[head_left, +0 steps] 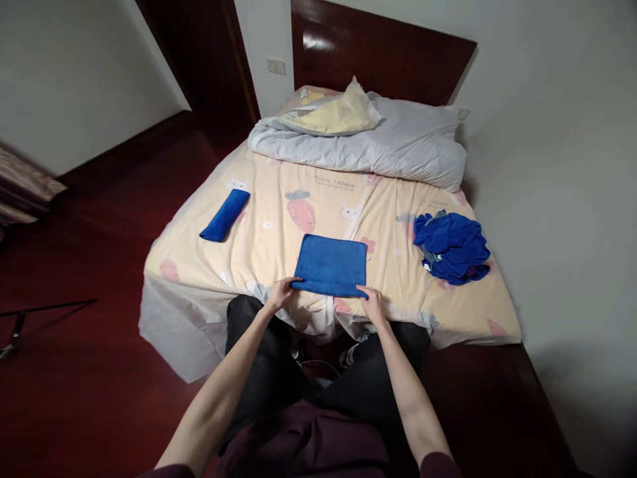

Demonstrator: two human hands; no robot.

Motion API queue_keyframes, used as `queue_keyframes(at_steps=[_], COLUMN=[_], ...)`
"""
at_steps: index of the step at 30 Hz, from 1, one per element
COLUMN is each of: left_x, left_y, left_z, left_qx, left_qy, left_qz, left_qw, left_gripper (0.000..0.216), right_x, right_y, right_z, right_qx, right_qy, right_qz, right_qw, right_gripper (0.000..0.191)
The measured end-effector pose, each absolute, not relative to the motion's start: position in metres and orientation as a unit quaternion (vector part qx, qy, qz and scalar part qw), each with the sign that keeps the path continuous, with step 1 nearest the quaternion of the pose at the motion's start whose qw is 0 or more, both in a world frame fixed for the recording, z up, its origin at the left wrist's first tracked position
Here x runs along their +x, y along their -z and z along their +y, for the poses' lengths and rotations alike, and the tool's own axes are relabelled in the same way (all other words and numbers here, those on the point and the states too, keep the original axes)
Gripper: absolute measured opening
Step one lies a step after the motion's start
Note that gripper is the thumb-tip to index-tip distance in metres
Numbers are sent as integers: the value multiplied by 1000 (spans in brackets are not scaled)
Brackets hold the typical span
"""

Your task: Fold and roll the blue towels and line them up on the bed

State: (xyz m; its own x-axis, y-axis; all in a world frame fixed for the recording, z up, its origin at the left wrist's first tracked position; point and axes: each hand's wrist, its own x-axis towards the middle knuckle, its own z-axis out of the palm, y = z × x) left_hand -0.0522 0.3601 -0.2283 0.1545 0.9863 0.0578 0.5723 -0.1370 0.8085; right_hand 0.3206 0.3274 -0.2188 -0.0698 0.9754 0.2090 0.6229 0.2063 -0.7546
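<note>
A blue towel (331, 263) lies spread flat on the bed near its front edge. My left hand (283, 293) pinches its near left corner, and my right hand (371, 302) has the near right corner between thumb and fingers. The near edge between both hands looks slightly turned up. To the left lies a folded blue towel (225, 215), a narrow strip set at a slant. A crumpled heap of blue towels (452, 247) sits at the right, with small white tags showing.
The bed (269, 259) has a cream sheet printed with carrots and rabbits. Across its far end lie a rolled grey quilt (413, 143) and a pale yellow cloth (343, 113), before a dark wooden headboard (368, 50). A thin black stand (44, 309) is at the left.
</note>
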Motion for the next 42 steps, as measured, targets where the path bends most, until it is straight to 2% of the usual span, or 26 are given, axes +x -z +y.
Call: queue_keyframes(at_steps=[4, 8, 15, 24, 33, 42], left_x=[-53, -48, -50, -52, -53, -54], left_y=[229, 226, 223, 231, 238, 226], left_z=[357, 355, 350, 349, 353, 347], left_qx=[627, 585, 580, 589, 588, 594], left_qy=[-355, -381, -408, -361, -357, -330], left_qz=[585, 600, 588, 621, 628, 653], left_qw=[372, 390, 389, 370, 364, 334], left_gripper=[35, 35, 43, 47, 49, 44], right_x=[320, 316, 321, 323, 326, 323], right_y=[223, 225, 231, 232, 237, 238], right_z=[329, 330, 327, 318, 324, 321], right_qx=[-593, -590, -613, -576, -594, -604], right_qy=[-328, -350, -368, -388, -409, -386], right_qz=[-596, -551, -502, -526, -480, -505], right_qw=[430, 475, 487, 491, 499, 481], right_gripper=[40, 31, 44, 36, 47, 43])
